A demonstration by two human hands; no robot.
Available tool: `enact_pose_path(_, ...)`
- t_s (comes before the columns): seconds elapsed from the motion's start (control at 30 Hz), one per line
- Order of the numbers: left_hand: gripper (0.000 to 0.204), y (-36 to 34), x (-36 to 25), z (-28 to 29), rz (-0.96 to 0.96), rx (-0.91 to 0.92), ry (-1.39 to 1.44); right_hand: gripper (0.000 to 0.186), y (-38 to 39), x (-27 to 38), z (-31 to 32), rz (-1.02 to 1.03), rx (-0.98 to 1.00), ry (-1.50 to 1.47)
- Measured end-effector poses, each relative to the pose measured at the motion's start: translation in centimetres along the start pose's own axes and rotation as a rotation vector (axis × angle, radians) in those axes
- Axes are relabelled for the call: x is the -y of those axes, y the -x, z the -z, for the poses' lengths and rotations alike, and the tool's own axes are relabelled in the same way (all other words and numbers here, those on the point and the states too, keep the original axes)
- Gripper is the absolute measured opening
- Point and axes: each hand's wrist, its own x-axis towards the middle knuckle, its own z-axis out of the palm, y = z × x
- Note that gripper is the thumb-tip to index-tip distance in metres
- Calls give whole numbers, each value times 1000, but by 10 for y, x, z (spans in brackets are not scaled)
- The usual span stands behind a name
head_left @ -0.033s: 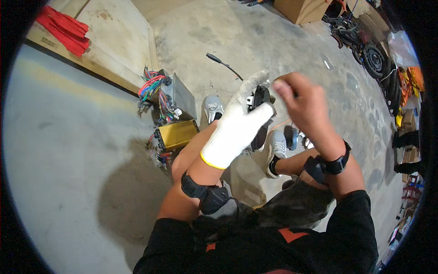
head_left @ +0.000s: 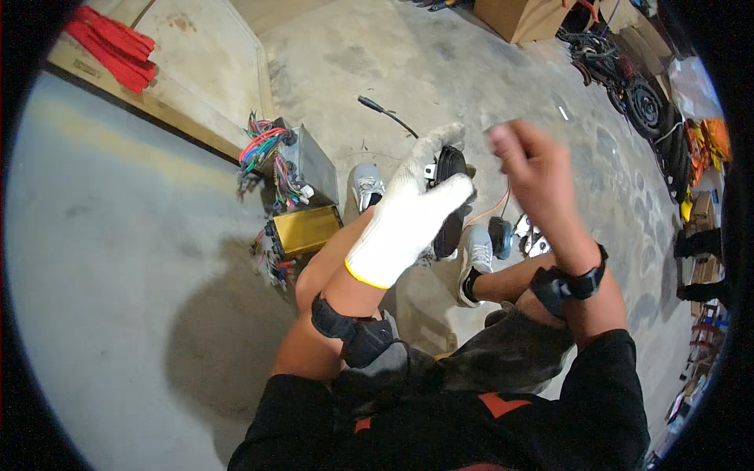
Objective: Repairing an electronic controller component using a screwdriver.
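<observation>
My left hand (head_left: pixel 412 212), in a white knit glove with a yellow cuff edge, grips a long, rounded black part (head_left: pixel 450 169) above and between my shoes. A small white piece shows on that part's left side, and the fingers hide some of it. My bare right hand (head_left: pixel 534 161) is raised to the right of the part, apart from it, thumb and fingers drawn together. What they hold, if anything, I cannot make out. A thin orange wire (head_left: pixel 491 210) runs from near my right shoe up toward this hand; whether it reaches the fingers is unclear.
At left, a silver metal box (head_left: pixel 312 165) with many coloured wires stands behind a gold box (head_left: pixel 308 230). A black cable (head_left: pixel 381 106) lies ahead. Near my right shoe (head_left: pixel 477 255) are a dark part (head_left: pixel 499 235) and silver pieces (head_left: pixel 534 239). A red cloth (head_left: pixel 114 49) lies far left.
My right hand has shifted a little to the right, away from the black part. The orange wire now reaches higher. The left hand stays nearly in place.
</observation>
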Motion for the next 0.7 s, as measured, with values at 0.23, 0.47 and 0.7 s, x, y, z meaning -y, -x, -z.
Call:
enact_pose_path(0.23, 57, -2, -10, 7, 87, -1, 98, 18, -35, -28, 47, -118, -400, -730)
enact_pose_path(0.47, 44, -3, -11, 10, 216, -69, 252, 50, -27, -2, 52, 185, -385, -829)
enact_pose_path(0.7, 50, -5, 0, 13, 181, -107, 230, 24, -21, -10, 41, 339, -400, -734)
